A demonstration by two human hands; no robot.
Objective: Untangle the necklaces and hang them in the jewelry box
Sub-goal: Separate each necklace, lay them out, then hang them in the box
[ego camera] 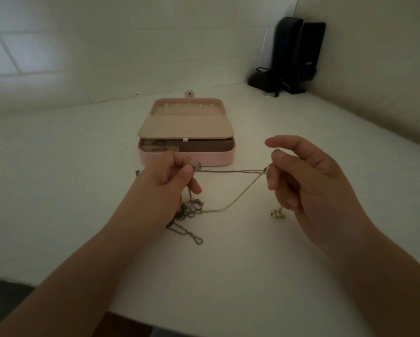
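Note:
A pink jewelry box (218,159) stands open on the white table, its lid laid back showing a row of hooks (188,107) and a beige divider flap. In front of it my left hand (166,181) pinches a small ring-like end of a thin chain (231,171). The chain runs taut across to my right hand (301,176), which pinches it between thumb and fingers. A tangle of darker chains (187,215) lies on the table below my left hand. A small pendant (278,213) dangles under my right hand.
Two dark speakers (299,54) with cables stand in the back right corner against the wall. The white table (58,190) spreads wide on the left; its front edge runs across the bottom of the view.

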